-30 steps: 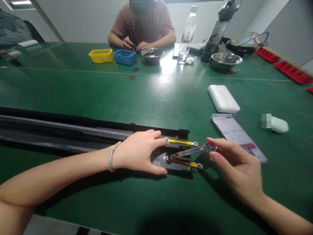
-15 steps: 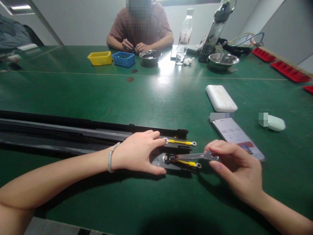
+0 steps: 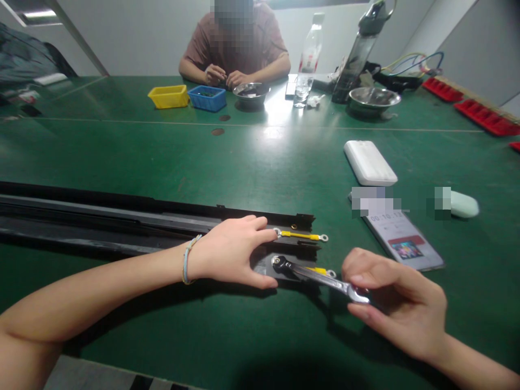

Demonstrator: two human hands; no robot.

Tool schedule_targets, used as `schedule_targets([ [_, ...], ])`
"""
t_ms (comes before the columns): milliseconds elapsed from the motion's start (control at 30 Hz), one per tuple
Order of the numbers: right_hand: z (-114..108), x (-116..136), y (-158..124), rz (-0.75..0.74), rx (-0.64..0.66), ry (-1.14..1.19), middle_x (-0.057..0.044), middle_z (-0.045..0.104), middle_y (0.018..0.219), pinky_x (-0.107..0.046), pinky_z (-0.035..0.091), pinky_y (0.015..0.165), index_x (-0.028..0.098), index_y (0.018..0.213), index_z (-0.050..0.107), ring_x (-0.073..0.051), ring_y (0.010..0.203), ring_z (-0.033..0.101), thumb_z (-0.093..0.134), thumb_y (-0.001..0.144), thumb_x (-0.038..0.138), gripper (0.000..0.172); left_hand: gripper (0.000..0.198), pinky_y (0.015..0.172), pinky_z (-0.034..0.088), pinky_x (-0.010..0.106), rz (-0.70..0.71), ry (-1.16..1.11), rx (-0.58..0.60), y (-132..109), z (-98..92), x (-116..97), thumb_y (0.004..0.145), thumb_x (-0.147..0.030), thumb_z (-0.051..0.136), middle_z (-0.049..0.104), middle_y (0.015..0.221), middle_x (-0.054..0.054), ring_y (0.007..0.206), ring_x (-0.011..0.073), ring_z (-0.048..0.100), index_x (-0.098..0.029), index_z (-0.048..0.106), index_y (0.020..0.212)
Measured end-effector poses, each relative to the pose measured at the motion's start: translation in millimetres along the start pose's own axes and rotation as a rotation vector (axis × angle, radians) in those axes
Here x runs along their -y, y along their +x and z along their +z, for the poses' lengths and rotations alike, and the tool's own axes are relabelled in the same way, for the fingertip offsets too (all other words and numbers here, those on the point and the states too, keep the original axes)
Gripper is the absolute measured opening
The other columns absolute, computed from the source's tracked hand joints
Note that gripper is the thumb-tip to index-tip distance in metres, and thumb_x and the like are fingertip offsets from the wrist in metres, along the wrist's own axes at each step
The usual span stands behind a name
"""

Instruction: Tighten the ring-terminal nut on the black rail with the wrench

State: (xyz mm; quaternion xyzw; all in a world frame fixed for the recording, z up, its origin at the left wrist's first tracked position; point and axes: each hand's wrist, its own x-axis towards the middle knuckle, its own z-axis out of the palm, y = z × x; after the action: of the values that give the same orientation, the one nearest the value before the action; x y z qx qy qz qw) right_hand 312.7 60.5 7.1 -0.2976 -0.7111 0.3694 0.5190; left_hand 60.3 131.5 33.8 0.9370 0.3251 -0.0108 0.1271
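Note:
Fingers spread, my left hand (image 3: 233, 250) lies flat across the end of two long black metal rails (image 3: 134, 214). My right hand (image 3: 400, 303) pinches the open-jaw end of a combination wrench (image 3: 320, 277). The wrench's ring end sits around a fastener on the nearer rail's end, just beside my left thumb. A short yellow wire (image 3: 303, 235) with ring terminals lies on the farther rail, one terminal by my left fingertip. Another yellow wire (image 3: 320, 270) sticks out from under the wrench, partly hidden by it.
A phone (image 3: 400, 235) with a running timer, a white power bank (image 3: 370, 162) and a pale rounded case (image 3: 463, 204) lie on the right. Farther back are a yellow bin (image 3: 168, 97), a blue bin (image 3: 207, 99), metal bowls (image 3: 374, 100), bottles and a seated person (image 3: 238, 49).
My right hand has moved toward me, swinging the wrench's handle down with it while its ring end stays at the fastener. My left hand has kept its place on the rails.

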Motion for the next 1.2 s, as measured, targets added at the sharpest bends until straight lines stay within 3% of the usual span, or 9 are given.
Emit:
schedule_targets([
  [233, -4.6, -0.5, 7.8, 0.206, -0.240, -0.277, -0.001, 0.073, 0.075, -0.028, 0.055, 0.053, 0.031, 0.094, 0.075, -0.017, 0.061, 0.067, 0.075, 0.075, 0.025, 0.020, 0.061, 0.068, 0.045, 0.031, -0.005, -0.004, 0.011, 3.7, 0.0, 2.6, 0.069, -0.067, 0.060, 0.055, 0.094, 0.004, 0.082, 0.0206, 0.055, -0.020, 0.057, 0.107],
  [467, -5.4, -8.8, 9.8, 0.346, -0.253, -0.361, 0.002, 0.073, 0.069, -0.024, 0.053, 0.047, 0.031, 0.104, 0.074, -0.014, 0.053, 0.065, 0.068, 0.080, 0.030, 0.024, 0.060, 0.069, 0.045, 0.031, -0.013, -0.016, 0.019, 2.4, 0.1, 0.7, 0.069, -0.066, 0.060, 0.054, 0.092, 0.004, 0.083, 0.0207, 0.054, -0.020, 0.057, 0.108],
  [700, -9.1, -5.4, 10.7, 0.254, -0.243, -0.351, -0.002, 0.070, 0.084, -0.024, 0.048, 0.045, 0.030, 0.096, 0.076, -0.013, 0.057, 0.059, 0.072, 0.077, 0.027, 0.020, 0.061, 0.069, 0.045, 0.030, -0.012, -0.022, 0.013, 3.2, 0.8, -0.8, 0.069, -0.066, 0.061, 0.055, 0.093, 0.004, 0.083, 0.0204, 0.054, -0.020, 0.057, 0.108],
  [967, -6.8, -4.0, 6.5, 0.056, -0.102, -0.080, -0.001, 0.066, 0.068, -0.030, 0.046, 0.050, 0.028, 0.097, 0.073, -0.017, 0.060, 0.057, 0.075, 0.072, 0.014, 0.028, 0.060, 0.069, 0.045, 0.031, -0.005, -0.008, 0.009, 3.2, 0.7, 4.1, 0.069, -0.066, 0.060, 0.055, 0.094, 0.004, 0.083, 0.0207, 0.054, -0.020, 0.057, 0.107],
  [1200, -2.7, 0.8, 5.8, -0.014, 0.043, -0.064, -0.001, 0.065, 0.068, -0.032, 0.042, 0.049, 0.026, 0.099, 0.071, -0.016, 0.054, 0.055, 0.074, 0.069, 0.006, 0.036, 0.060, 0.069, 0.044, 0.030, -0.010, -0.015, 0.010, 4.3, -1.1, 6.1, 0.069, -0.066, 0.061, 0.054, 0.094, 0.004, 0.083, 0.0203, 0.054, -0.020, 0.057, 0.107],
])
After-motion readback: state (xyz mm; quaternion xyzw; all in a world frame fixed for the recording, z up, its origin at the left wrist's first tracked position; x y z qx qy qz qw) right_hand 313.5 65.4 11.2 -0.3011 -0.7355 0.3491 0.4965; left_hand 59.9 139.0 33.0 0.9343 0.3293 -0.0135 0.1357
